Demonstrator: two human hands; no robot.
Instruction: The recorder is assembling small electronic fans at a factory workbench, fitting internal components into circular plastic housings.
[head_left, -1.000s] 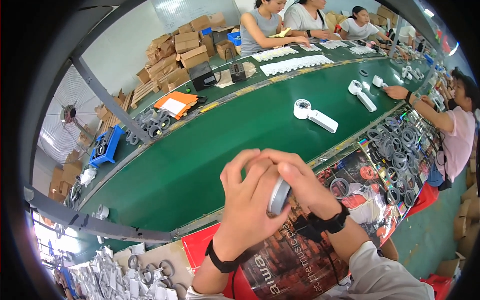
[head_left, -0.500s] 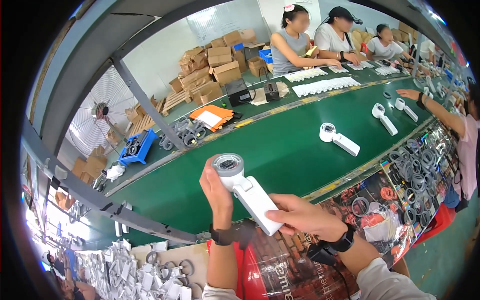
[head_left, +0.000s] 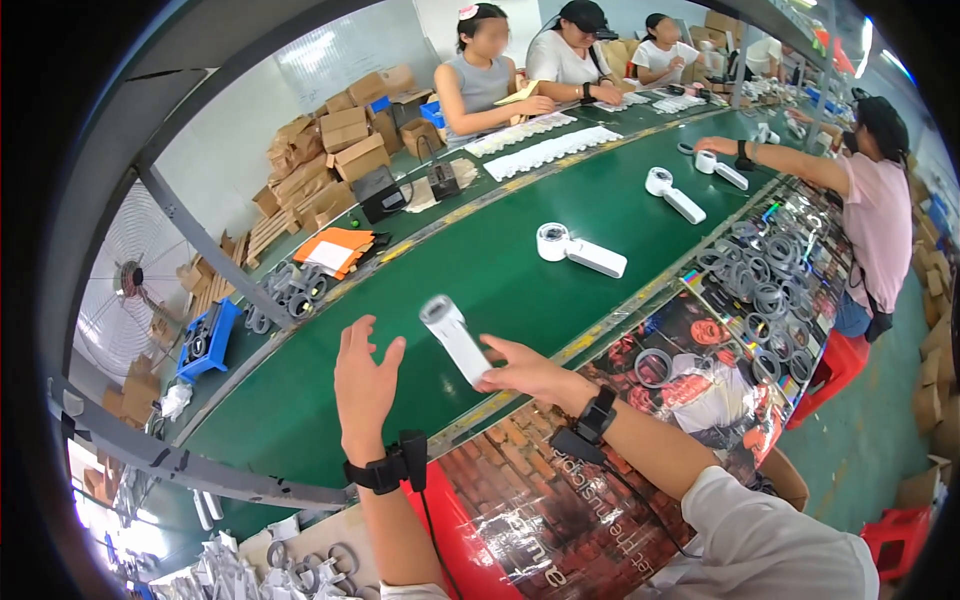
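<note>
My right hand (head_left: 530,372) grips the lower end of a white handheld fan (head_left: 460,345) between thumb and fingers. The fan hangs tilted over the green conveyor belt (head_left: 400,290), its round grey-rimmed head at the upper left, slightly blurred. My left hand (head_left: 366,388) is open beside it, fingers spread and pointing up, apart from the fan. Farther along the belt lie more white handheld fans, the nearest one (head_left: 590,255) to the right of mine, then another (head_left: 678,198) and a third (head_left: 722,172) near a co-worker's hand.
Grey rings (head_left: 768,298) are heaped on the poster-covered bench (head_left: 520,490) at right. White parts (head_left: 215,570) pile up at lower left. A metal frame bar (head_left: 200,470) crosses at left. A co-worker in pink (head_left: 870,215) reaches over the belt; others sit across it.
My left hand has let go of the fan and opened. My right hand still holds the fan, now tilted differently above the belt. The view has shifted to the right.
</note>
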